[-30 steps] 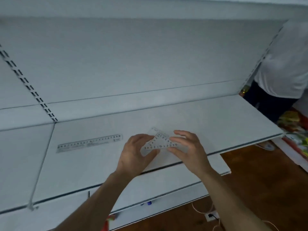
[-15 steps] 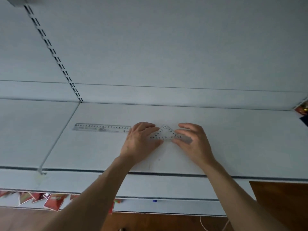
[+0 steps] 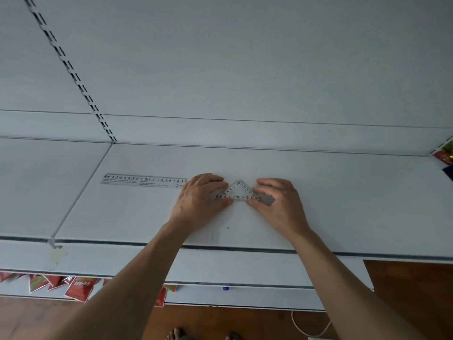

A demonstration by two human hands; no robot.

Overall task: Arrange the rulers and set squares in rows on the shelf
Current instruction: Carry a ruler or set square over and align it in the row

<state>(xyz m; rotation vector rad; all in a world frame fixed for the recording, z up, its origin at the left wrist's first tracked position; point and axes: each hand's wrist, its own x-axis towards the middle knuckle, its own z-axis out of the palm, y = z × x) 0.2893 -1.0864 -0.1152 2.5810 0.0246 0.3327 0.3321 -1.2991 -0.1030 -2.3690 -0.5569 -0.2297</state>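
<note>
A clear triangular set square (image 3: 239, 192) lies flat on the white shelf (image 3: 343, 204), apex pointing to the back panel. My left hand (image 3: 198, 200) pinches its left corner between thumb and fingers. Its right corner is pinched the same way by my right hand (image 3: 282, 202). A clear straight ruler (image 3: 144, 180) lies flat just left of my left hand, parallel to the shelf's front edge; its right end is hidden behind my fingers.
A slotted upright (image 3: 73, 74) runs up the back panel at the left. Below the shelf, a lower shelf (image 3: 245, 271) carries red packets (image 3: 78, 288) at the left. Wooden floor, a white cable (image 3: 308, 327) and my toes show at the bottom.
Both hands have brought the set square down from a tilted hold to lie flat on the shelf, close to the ruler's right end. My view has turned to face the shelf squarely.
</note>
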